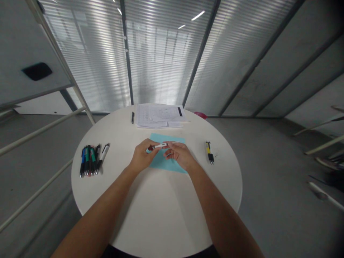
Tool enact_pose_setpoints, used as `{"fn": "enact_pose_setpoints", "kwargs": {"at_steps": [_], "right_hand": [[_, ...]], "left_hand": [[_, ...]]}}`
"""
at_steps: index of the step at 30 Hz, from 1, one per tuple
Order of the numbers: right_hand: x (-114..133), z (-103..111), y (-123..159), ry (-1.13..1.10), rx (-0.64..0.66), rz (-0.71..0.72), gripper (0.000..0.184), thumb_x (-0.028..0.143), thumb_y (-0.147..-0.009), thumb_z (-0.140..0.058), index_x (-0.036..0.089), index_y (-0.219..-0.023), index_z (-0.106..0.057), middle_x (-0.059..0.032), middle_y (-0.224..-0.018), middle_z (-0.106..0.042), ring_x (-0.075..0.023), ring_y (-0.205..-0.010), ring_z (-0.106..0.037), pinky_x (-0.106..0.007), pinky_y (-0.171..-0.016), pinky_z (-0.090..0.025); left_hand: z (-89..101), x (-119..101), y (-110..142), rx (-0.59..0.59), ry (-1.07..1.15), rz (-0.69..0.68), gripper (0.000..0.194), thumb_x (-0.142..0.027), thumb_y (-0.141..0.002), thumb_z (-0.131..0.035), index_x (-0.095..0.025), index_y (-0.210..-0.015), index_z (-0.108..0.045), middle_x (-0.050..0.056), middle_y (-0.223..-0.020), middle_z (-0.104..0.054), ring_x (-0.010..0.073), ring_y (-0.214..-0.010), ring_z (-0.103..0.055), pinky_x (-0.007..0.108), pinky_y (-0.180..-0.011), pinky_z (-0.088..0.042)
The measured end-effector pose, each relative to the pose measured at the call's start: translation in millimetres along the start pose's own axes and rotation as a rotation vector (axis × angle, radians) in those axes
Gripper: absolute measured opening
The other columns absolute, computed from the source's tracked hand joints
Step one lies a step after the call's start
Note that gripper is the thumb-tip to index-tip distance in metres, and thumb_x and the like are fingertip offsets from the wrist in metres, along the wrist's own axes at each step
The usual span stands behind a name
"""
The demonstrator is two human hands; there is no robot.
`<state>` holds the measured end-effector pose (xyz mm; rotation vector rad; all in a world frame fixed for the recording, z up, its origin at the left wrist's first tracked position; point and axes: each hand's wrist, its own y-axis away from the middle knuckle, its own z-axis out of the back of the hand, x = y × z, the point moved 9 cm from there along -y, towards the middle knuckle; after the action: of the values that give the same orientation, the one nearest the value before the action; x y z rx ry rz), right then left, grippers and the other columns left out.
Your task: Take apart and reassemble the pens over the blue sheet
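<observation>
Over a light-blue sheet (163, 164) on the table, both my hands hold a white pen (161, 145) level between them. My left hand (143, 153) pinches its left end, where a dark part shows. At the pen's right end, the thumb and fingers of my right hand (180, 154) are closed, with the lower fingers curled loosely beneath. The pen's right tip is partly hidden by those fingers. On the left lies a group of several pens (90, 160) in blue, green, black and white. To the right, a yellow pen (208, 150) lies close against a dark one.
Everything sits on a round white table (161, 215). Printed papers (161, 116) are stacked at its far side, with a dark pen (132, 118) left of them. A white-framed rack or board (77, 96) stands left, and blinds-covered glass panels (158, 53) rise behind.
</observation>
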<state>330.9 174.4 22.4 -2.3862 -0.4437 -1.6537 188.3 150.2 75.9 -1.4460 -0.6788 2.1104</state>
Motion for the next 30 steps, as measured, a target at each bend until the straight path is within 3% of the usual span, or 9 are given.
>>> {"fn": "enact_pose_setpoints", "kwargs": {"at_steps": [5, 11, 22, 30], "right_hand": [[1, 1, 2, -0.019, 0.025, -0.032, 0.037, 0.043, -0.076, -0.065, 0.017, -0.101, -0.069, -0.0076, -0.089, -0.071, -0.0154, -0.059, -0.064, -0.026, -0.049, -0.05], [10, 27, -1, -0.112, -0.15, 0.025, 0.043, 0.052, -0.085, -0.047, 0.017, -0.097, -0.069, -0.0048, -0.075, -0.069, -0.012, -0.052, -0.057, -0.023, -0.045, -0.043], [-1, 15, -2, 0.09, -0.134, -0.027, 0.037, 0.047, -0.081, -0.057, 0.016, -0.099, -0.067, -0.0043, -0.071, -0.067, -0.0121, -0.048, -0.056, -0.024, -0.044, -0.042], [-1, 16, -2, -0.054, -0.14, -0.068, 0.038, 0.046, -0.084, -0.05, 0.019, -0.108, -0.061, -0.0019, -0.07, -0.067, -0.0123, -0.05, -0.056, -0.024, -0.046, -0.04]], "left_hand": [[1.9, 3, 1, -0.008, -0.005, 0.0, 0.016, -0.032, -0.083, -0.063, -0.02, -0.091, -0.067, 0.002, -0.078, -0.062, 0.0115, -0.067, -0.054, 0.026, -0.063, -0.046], [2.6, 8, 1, -0.014, -0.021, 0.025, 0.016, -0.031, -0.082, -0.063, -0.019, -0.092, -0.067, 0.002, -0.077, -0.061, 0.0116, -0.067, -0.054, 0.026, -0.064, -0.046], [-2.2, 15, 2, 0.016, -0.077, 0.008, 0.015, -0.029, -0.082, -0.063, -0.019, -0.092, -0.066, 0.001, -0.076, -0.059, 0.0113, -0.067, -0.053, 0.025, -0.064, -0.046], [-5.5, 12, 2, 0.065, -0.204, -0.009, 0.017, -0.028, -0.083, -0.061, -0.02, -0.097, -0.068, 0.003, -0.081, -0.066, 0.0142, -0.075, -0.058, 0.027, -0.069, -0.048]]}}
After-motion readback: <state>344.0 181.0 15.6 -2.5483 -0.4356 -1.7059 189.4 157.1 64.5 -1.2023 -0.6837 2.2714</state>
